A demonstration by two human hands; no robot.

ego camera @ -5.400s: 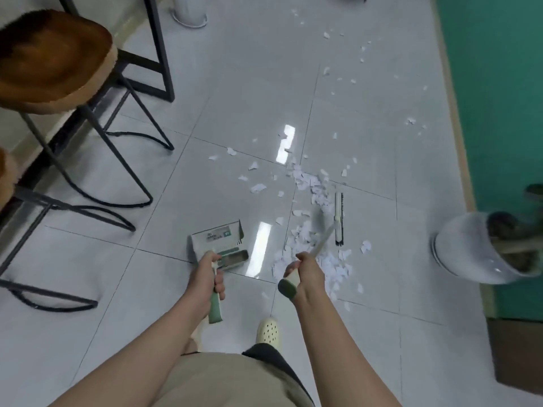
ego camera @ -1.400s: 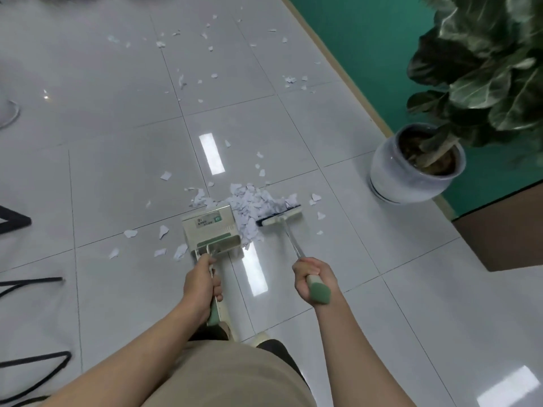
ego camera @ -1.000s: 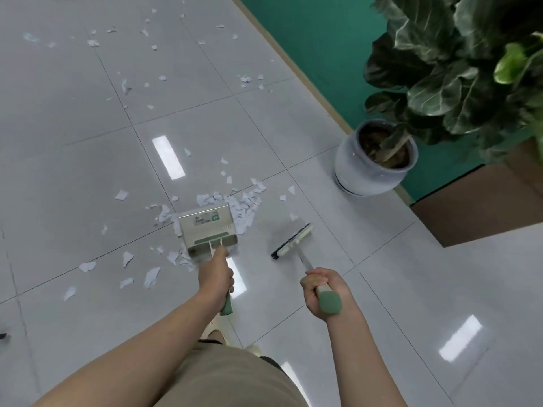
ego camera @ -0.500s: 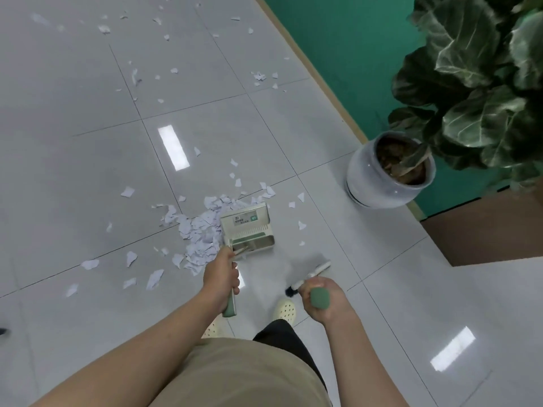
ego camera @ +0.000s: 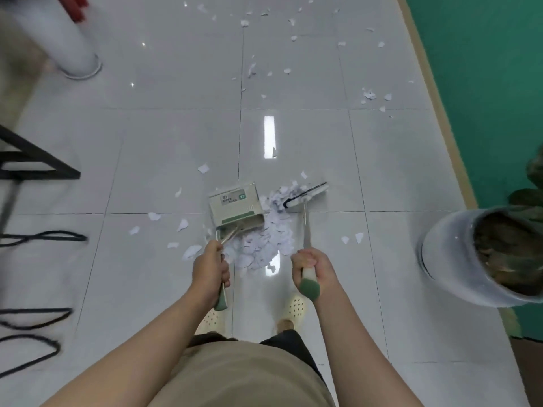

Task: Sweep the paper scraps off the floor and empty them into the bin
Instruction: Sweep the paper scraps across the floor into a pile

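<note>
- Left hand (ego camera: 210,268): fingers curled tight round the dustpan handle, its green end poking out below the fist.
- Right hand (ego camera: 313,267): fingers clenched round the broom handle, green cap towards the camera.
- Dustpan (ego camera: 235,205) stands on the floor (ego camera: 164,160) near its middle, with a label on its back (green badge, small print too blurred to read).
- Broom (ego camera: 305,195) head lies just right of the pan, touching the pile.
- Scraps (ego camera: 264,245): main heap between pan and broom, reaching back towards the hands; loose bits lie left of the pan, and more by the floor's far edge.
- Pot (ego camera: 458,257) at the right edge beside the green wall (ego camera: 484,83).
</note>
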